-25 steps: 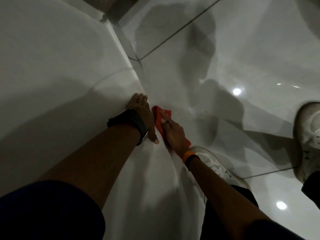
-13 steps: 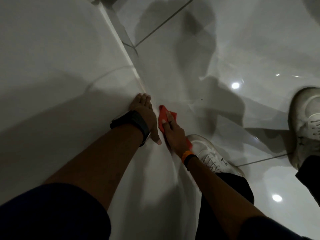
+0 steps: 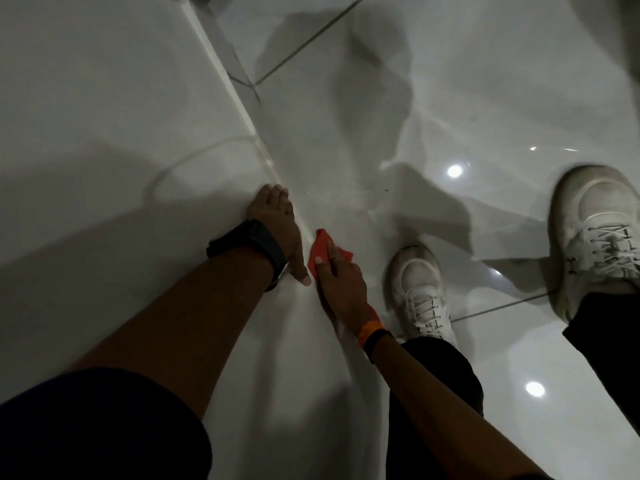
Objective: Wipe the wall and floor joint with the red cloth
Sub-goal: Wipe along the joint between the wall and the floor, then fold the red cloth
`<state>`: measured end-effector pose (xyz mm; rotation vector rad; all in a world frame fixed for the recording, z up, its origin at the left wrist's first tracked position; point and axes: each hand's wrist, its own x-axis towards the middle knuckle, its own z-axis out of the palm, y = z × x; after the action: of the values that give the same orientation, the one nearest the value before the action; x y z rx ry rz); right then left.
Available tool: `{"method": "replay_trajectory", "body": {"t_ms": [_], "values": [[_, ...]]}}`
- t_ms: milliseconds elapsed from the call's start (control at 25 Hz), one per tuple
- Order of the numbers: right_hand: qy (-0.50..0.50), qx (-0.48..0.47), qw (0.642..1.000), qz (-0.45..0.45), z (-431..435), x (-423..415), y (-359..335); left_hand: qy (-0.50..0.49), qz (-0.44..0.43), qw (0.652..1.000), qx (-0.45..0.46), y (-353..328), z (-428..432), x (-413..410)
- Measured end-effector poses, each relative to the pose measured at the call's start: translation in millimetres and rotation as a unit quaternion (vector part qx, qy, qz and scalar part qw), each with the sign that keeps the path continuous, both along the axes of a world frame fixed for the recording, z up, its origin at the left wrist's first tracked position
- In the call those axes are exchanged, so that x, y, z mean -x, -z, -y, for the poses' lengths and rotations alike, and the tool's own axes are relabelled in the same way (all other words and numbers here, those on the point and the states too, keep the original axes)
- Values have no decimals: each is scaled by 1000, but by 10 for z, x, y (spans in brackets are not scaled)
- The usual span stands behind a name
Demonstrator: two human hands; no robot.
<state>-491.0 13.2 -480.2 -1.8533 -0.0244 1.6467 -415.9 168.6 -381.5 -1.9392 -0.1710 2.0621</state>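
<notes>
The red cloth [image 3: 320,251] lies pressed on the glossy floor right beside the wall and floor joint [image 3: 248,116], a pale line running from the upper middle down to my hands. My right hand [image 3: 341,283] is flat on the cloth and grips it, fingers pointing up along the joint; most of the cloth is hidden under the palm. My left hand [image 3: 277,225], with a black watch on the wrist, rests flat against the white wall [image 3: 104,133], fingers spread, just left of the cloth.
My two white sneakers stand on the floor tiles [image 3: 450,81]: one [image 3: 417,289] close to my right wrist, the other [image 3: 595,237] at the right edge. Dark grout lines cross the floor. Ceiling lights reflect in the tiles.
My right hand has slid the red cloth back toward me along the joint. Both feet have come further into view as the camera shifted. The left hand stays on the wall.
</notes>
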Motion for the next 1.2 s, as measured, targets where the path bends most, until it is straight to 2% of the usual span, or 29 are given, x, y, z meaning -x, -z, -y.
{"method": "replay_trajectory", "body": {"t_ms": [80, 160, 240, 360, 400, 480, 560, 640, 680, 720, 760, 800, 840, 880, 920, 960, 1000, 1080, 1200], "values": [[4, -9, 1000, 3, 12, 16, 10, -9, -2, 1000, 8, 21, 53, 8], [21, 23, 999, 8, 59, 47, 33, -17, 2, 1000, 12, 19, 128, 37], [-2, 56, 998, 22, 102, 52, -18, -17, 8, 1000, 12, -30, 171, 72], [-28, 44, 998, 34, 257, -91, -85, -20, 15, 999, 24, -186, 282, 127], [-1, 40, 999, 1, 321, -198, -133, -21, 16, 999, 23, -245, 332, 140], [121, 45, 984, -125, 427, -486, -249, -40, 20, 999, 27, -364, 426, 172], [267, 52, 927, -257, 499, -814, -396, -76, 39, 996, 33, -465, 501, 226], [362, 8, 873, -327, 512, -1169, -538, -167, 102, 980, 40, -544, 511, 251], [388, -28, 856, -340, 498, -1365, -628, -250, 152, 955, 39, -588, 506, 247], [400, -71, 843, -352, 477, -1557, -727, -353, 211, 911, 39, -629, 495, 218], [403, -112, 831, -366, 443, -1743, -849, -463, 270, 843, 40, -687, 492, 170], [398, -145, 822, -380, 397, -1905, -975, -568, 326, 754, 47, -778, 505, 100], [388, -173, 816, -393, 353, -2042, -1103, -651, 390, 649, 63, -895, 532, 7], [376, -195, 809, -408, 299, -2153, -1223, -699, 448, 551, 85, -1010, 560, -94], [371, -214, 802, -417, 241, -2249, -1354, -717, 492, 483, 103, -1122, 588, -201], [371, -231, 799, -413, 195, -2352, -1500, -719, 527, 439, 113, -1253, 616, -332], [372, -245, 801, -400, 158, -2459, -1640, -712, 555, 414, 115, -1385, 648, -481], [371, -264, 816, -357, 114, -2721, -1931, -671, 616, 397, 116, -1644, 708, -794], [326, -291, 863, -254, 163, -3129, -2396, -533, 715, 438, 114, -2098, 817, -1238]]}}
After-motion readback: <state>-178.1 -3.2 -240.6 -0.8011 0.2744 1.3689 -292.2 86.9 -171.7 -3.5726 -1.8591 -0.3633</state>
